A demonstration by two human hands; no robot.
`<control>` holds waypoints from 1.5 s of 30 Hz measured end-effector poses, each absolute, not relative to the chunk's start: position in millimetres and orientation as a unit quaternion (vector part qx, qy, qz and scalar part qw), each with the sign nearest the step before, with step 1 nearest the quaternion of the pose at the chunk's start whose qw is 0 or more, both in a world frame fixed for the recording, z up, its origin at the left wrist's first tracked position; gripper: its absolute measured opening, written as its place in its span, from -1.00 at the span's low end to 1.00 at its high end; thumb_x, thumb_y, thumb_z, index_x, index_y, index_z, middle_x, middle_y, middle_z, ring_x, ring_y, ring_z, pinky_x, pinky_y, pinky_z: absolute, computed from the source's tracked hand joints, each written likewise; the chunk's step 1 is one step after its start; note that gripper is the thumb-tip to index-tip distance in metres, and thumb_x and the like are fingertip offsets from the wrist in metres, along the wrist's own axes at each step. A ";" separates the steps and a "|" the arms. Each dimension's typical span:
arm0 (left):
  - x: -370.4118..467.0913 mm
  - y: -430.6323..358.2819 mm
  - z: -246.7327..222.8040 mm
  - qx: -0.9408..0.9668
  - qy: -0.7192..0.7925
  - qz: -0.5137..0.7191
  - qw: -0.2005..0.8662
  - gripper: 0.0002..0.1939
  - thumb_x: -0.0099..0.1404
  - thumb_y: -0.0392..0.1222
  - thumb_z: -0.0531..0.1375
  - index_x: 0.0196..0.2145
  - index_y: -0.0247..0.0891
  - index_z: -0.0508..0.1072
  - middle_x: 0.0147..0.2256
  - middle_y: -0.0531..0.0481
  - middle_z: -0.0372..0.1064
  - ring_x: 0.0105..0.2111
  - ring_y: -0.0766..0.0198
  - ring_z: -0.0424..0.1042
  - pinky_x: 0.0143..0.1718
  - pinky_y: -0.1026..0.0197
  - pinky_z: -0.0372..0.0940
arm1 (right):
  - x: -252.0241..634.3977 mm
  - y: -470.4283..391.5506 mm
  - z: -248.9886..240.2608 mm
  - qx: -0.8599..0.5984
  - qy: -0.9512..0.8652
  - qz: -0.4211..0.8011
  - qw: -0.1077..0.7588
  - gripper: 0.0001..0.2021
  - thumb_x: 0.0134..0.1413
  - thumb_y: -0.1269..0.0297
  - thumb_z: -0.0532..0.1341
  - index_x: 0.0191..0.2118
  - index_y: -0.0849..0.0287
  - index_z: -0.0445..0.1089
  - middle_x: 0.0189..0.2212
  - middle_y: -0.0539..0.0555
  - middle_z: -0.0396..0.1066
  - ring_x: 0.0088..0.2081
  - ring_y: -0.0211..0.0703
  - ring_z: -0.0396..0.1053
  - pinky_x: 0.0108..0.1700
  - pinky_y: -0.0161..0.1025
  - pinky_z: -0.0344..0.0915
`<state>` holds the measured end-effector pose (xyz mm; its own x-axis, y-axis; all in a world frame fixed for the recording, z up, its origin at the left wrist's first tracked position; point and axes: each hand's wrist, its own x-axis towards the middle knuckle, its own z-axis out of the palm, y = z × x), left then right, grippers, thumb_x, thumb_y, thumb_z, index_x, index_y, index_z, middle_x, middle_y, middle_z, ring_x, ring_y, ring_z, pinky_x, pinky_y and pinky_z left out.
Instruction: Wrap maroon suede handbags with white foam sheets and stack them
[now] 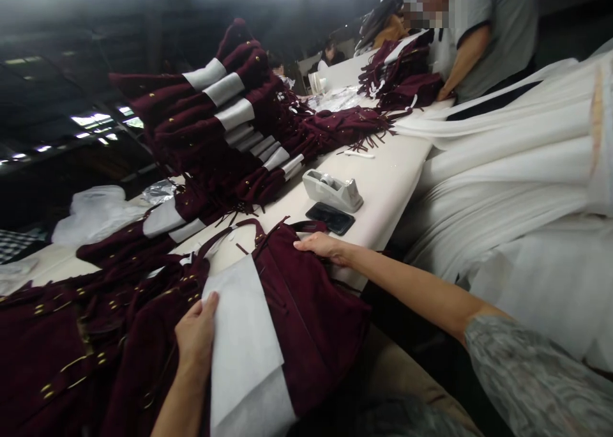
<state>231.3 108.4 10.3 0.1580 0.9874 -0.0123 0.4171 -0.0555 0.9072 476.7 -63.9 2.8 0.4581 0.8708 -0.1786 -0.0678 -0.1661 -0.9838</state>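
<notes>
A dark maroon bag of soft fabric (318, 322) lay on the wearer's side of the light-grey plastic tape dispenser (332, 191), with a flat white rectangular sheet (244, 341) over its left part; whether the sheet ran all the way around could not be told. The hands were well apart: the left hand (196, 328) pinched the sheet's left edge, thumb on top and fingers mostly hidden, while the right hand (328, 248) gripped the bag's upper edge, also on the near side of the dispenser. Doing this well seemed to call for a steady right hold, so that the limp cloth did not slump, and a gentle, even pull from the left, so that the sheet lay square and free of creases. Left of the dispenser rose a tall stack of folded maroon bags (189, 127) with white bands (234, 114), apparently a fair guide for placement.
</notes>
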 end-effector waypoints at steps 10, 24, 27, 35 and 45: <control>262.6 157.4 -29.6 0.655 0.520 0.365 0.409 -0.73 0.29 -0.07 0.24 -0.42 -0.35 0.42 -0.51 0.12 0.33 -0.53 0.37 0.33 -0.46 0.28 0.28 | 518.0 3.4 7.5 -0.816 -0.415 0.204 0.346 -0.87 0.06 0.34 0.32 -0.33 0.34 0.47 -0.46 0.11 0.45 -0.31 -0.06 0.42 -0.20 -0.25 0.25; 265.7 166.8 -50.4 0.685 0.486 0.343 0.422 -0.74 0.33 -0.05 0.21 -0.29 -0.35 0.44 -0.34 0.03 0.40 -0.36 0.28 0.41 -0.31 0.17 0.38 | 437.2 23.1 83.6 -0.723 -0.670 0.122 0.117 -0.76 0.22 0.17 0.20 -0.13 0.21 0.50 -0.38 0.10 0.48 -0.35 -0.09 0.43 -0.21 -0.24 0.28; 264.6 166.4 -51.7 0.680 0.476 0.348 0.435 -0.73 0.33 -0.04 0.20 -0.31 -0.35 0.44 -0.37 0.04 0.39 -0.38 0.29 0.41 -0.33 0.19 0.37 | 416.8 43.1 63.9 -0.740 -0.621 0.242 0.087 -0.46 0.21 0.16 0.22 0.23 0.32 0.22 -0.43 0.11 0.46 -0.56 -0.17 0.37 -0.40 -0.26 0.27; 268.4 167.2 -51.4 0.657 0.444 0.366 0.487 -0.74 0.32 -0.06 0.22 -0.37 -0.35 0.42 -0.44 0.08 0.35 -0.47 0.35 0.36 -0.42 0.26 0.33 | 426.8 51.1 2.6 -0.671 -0.430 0.423 0.431 -0.22 -0.02 0.31 0.37 0.29 0.26 0.05 -0.46 -0.02 0.44 -0.59 -0.33 0.25 -0.60 -0.42 0.09; 267.9 158.1 -39.0 0.604 0.417 0.347 0.583 -0.71 0.27 -0.04 0.25 -0.44 -0.35 0.41 -0.51 0.10 0.33 -0.57 0.41 0.26 -0.53 0.32 0.19 | 429.5 49.6 -2.4 -0.672 -0.371 0.434 0.472 -0.85 -0.16 0.36 0.39 -0.42 0.27 0.43 -0.49 0.05 0.49 -0.50 -0.24 0.38 -0.46 -0.35 0.29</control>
